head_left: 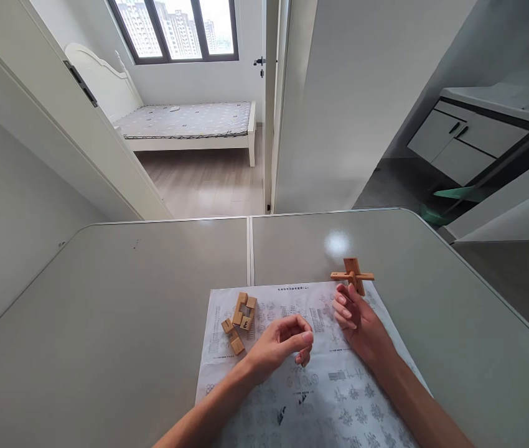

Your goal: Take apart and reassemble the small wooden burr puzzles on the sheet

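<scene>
The brown wooden cross (351, 266) lies just beyond the half-open right grip (361, 325); the left grip (281, 343) curls, its inside hidden.

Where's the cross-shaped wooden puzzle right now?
Head view, right of centre: the cross-shaped wooden puzzle is at the far right corner of the printed sheet, just beyond the right hand; can't tell if they touch.

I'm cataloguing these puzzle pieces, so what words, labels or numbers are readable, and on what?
"3", as it appears here: on one small wooden block.
Printed sheet: its heading and captions are too small and blurred to read.
Wooden cross: any marks are too small to read.
</scene>
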Tool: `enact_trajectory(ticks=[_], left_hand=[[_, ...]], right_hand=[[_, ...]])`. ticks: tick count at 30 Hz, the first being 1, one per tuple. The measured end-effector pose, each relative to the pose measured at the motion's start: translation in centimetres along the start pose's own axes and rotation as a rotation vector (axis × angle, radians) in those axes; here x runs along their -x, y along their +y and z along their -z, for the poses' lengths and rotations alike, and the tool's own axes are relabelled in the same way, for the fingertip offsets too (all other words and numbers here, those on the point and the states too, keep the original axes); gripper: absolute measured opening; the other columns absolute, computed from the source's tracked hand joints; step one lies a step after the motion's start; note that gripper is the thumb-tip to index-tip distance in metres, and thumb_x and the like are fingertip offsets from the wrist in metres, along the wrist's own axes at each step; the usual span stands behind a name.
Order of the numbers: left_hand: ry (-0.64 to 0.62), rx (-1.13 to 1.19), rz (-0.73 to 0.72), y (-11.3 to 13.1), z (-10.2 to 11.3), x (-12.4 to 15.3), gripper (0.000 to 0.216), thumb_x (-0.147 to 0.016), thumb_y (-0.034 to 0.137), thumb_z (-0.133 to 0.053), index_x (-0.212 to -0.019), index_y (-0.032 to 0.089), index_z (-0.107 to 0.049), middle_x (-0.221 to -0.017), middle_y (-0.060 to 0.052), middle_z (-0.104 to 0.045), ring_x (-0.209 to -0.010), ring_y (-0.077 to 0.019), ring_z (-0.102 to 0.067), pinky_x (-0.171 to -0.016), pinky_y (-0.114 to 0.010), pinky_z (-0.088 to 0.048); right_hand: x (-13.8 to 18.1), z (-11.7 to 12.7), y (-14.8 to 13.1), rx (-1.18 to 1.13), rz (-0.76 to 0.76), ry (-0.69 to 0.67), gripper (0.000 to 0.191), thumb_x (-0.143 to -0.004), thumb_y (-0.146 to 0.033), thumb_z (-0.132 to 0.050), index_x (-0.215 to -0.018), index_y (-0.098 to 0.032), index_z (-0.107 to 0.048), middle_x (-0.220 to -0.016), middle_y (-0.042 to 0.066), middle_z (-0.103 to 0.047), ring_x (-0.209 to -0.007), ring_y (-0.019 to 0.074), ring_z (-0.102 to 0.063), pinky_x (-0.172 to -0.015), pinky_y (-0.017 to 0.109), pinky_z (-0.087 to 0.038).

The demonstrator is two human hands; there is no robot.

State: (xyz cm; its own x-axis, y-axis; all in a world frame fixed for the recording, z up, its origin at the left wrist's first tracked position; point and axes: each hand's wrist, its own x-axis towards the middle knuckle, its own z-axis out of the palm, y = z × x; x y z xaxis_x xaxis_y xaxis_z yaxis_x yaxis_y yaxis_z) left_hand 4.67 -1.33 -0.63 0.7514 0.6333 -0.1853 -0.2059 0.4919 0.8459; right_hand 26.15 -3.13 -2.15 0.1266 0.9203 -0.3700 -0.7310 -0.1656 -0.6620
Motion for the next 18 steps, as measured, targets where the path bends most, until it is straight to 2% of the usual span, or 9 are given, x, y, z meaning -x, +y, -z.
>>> enact_trajectory(ticks=[2, 5, 8, 11, 13, 15, 18], left_hand=[[-0.005, -0.079, 0.003, 0.1, -0.2, 0.2, 0.039, -0.090, 0.050, -0.074, -0.086, 0.016, -0.057, -0.064, 0.005, -0.053, -0.057, -0.0090, -0.048, -0.062, -0.026, -0.044], [-0.036, -0.302, -0.008, 0.3, -1.0, 0.8, 0.034, -0.092, 0.047, -0.070, -0.086, 0.015, -0.059, -0.069, 0.002, -0.054, -0.062, -0.0100, -0.048, -0.061, -0.024, -0.041], [-0.083, -0.579, -0.101, 0.8, -2.0, 1.7, 0.022, -0.094, 0.036, -0.065, -0.085, 0.015, -0.063, -0.070, 0.000, -0.058, -0.063, -0.0107, -0.050, -0.062, -0.024, -0.043], [-0.072, -0.924, -0.230, 1.3, -2.3, 2.9, 0.015, -0.097, 0.028, -0.062, -0.086, 0.018, -0.065, -0.069, 0.000, -0.061, -0.063, -0.0126, -0.053, -0.065, -0.026, -0.046], [-0.003, -1.177, -0.356, 1.4, -1.5, 4.0, 0.012, -0.099, 0.026, -0.060, -0.091, 0.020, -0.066, -0.079, -0.004, -0.068, -0.074, -0.0165, -0.059, -0.076, -0.031, -0.049], [0.142, -1.383, -0.488, 1.3, -0.1, 5.1, 0.006, -0.098, 0.026, -0.064, -0.101, 0.022, -0.066, -0.094, -0.008, -0.071, -0.091, -0.0227, -0.063, -0.088, -0.038, -0.051], [0.476, -1.534, -0.581, 0.8, 2.7, 6.8, 0.031, -0.092, 0.028, -0.073, -0.121, 0.024, -0.060, -0.127, -0.012, -0.063, -0.122, -0.0309, -0.057, -0.103, -0.048, -0.049]], right_hand=[[0.4, -0.5, 0.4, 0.120, -0.015, -0.042, 0.031, -0.083, -0.046, -0.086, -0.091, -0.021, -0.070, -0.076, -0.003, -0.053, -0.052, 0.0070, -0.042, -0.038, 0.017, -0.036], [1.0, -1.2, 0.9, 0.281, -0.018, -0.118, 0.035, -0.081, -0.050, -0.087, -0.086, -0.021, -0.066, -0.072, -0.002, -0.055, -0.053, 0.0096, -0.047, -0.043, 0.022, -0.038], [1.4, -1.5, 1.1, 0.361, 0.001, -0.152, 0.038, -0.080, -0.052, -0.087, -0.085, -0.021, -0.066, -0.070, -0.002, -0.056, -0.054, 0.0109, -0.049, -0.047, 0.024, -0.041], [1.4, -1.3, 1.1, 0.371, 0.011, -0.169, 0.038, -0.081, -0.051, -0.086, -0.087, -0.020, -0.065, -0.071, -0.002, -0.057, -0.055, 0.0118, -0.050, -0.048, 0.025, -0.041], [1.3, -1.2, 1.1, 0.365, 0.005, -0.180, 0.037, -0.082, -0.050, -0.086, -0.088, -0.020, -0.065, -0.072, -0.001, -0.057, -0.057, 0.0123, -0.051, -0.049, 0.025, -0.041], [1.3, -1.0, 1.1, 0.364, -0.009, -0.184, 0.035, -0.084, -0.049, -0.085, -0.089, -0.020, -0.066, -0.072, -0.001, -0.057, -0.058, 0.0128, -0.052, -0.050, 0.025, -0.041], [1.3, -1.0, 1.0, 0.379, -0.018, -0.194, 0.035, -0.085, -0.050, -0.084, -0.090, -0.020, -0.067, -0.073, -0.001, -0.058, -0.059, 0.0137, -0.053, -0.051, 0.026, -0.042]])
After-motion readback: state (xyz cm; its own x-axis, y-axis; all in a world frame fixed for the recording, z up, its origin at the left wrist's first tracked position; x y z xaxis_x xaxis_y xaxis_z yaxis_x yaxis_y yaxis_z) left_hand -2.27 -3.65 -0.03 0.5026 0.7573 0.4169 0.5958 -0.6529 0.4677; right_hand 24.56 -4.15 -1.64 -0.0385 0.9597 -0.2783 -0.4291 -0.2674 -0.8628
